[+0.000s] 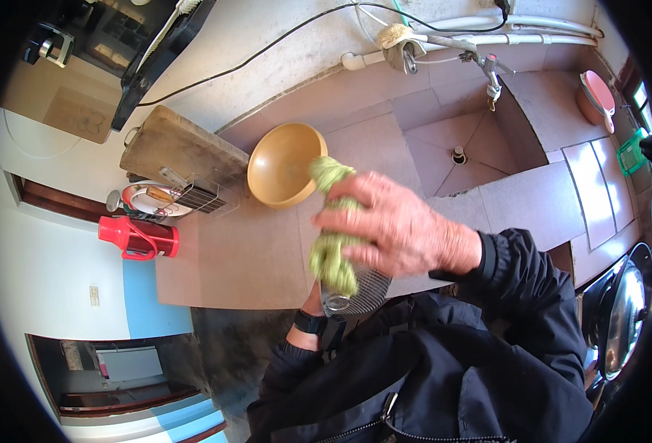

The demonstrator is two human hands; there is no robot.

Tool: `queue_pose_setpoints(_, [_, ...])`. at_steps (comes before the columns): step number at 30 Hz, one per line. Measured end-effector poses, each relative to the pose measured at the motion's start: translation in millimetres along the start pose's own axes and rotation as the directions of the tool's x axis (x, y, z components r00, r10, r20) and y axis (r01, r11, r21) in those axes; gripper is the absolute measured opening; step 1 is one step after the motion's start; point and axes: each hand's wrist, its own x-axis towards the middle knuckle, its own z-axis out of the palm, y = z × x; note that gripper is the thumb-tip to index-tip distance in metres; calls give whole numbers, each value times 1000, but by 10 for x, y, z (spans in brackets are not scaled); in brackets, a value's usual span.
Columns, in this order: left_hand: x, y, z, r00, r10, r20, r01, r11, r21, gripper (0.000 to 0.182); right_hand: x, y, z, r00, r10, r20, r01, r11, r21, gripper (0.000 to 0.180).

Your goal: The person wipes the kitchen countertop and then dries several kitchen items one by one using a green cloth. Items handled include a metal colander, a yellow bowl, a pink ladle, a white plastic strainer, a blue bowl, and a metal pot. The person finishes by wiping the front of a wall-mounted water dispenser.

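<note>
My right hand (386, 224) grips a bunched green cloth (334, 257), its fingers curled over the middle. Some motion blur softens the cloth and fingers. Just under them is a grey metal mesh strainer (370, 290), off the counter's front edge and close to my jacket. My left hand (313, 299) reaches up behind the strainer and supports it; its fingers are hidden by the cloth and mesh. Beyond the cloth, a yellow-tan bowl (284, 166) rests on the tiled counter (243, 243), its inside showing no contents.
A tiled sink (447, 130) with a tap (492, 80) lies back right. To the left are a wooden cutting board (176, 138), a wire rack (201, 194) and a red thermos (140, 238). At right are a pink basin (597, 102) and a lidded pan (624, 321).
</note>
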Motion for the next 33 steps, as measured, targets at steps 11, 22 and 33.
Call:
queue_pose_setpoints(11, [-41, 140, 242, 987, 111, 116, -159, 769, 619, 45, 82, 249, -239, 905, 192, 380, -314, 904, 291, 30])
queue_pose_setpoints(22, [-288, 502, 429, 849, 425, 314, -455, 287, 843, 46, 64, 241, -163, 939, 253, 232, -219, 962, -164, 28])
queue_pose_setpoints(33, [-246, 481, 432, 692, 722, 19, -633, 594, 497, 37, -19, 512, -187, 948, 314, 54, -319, 930, 184, 44])
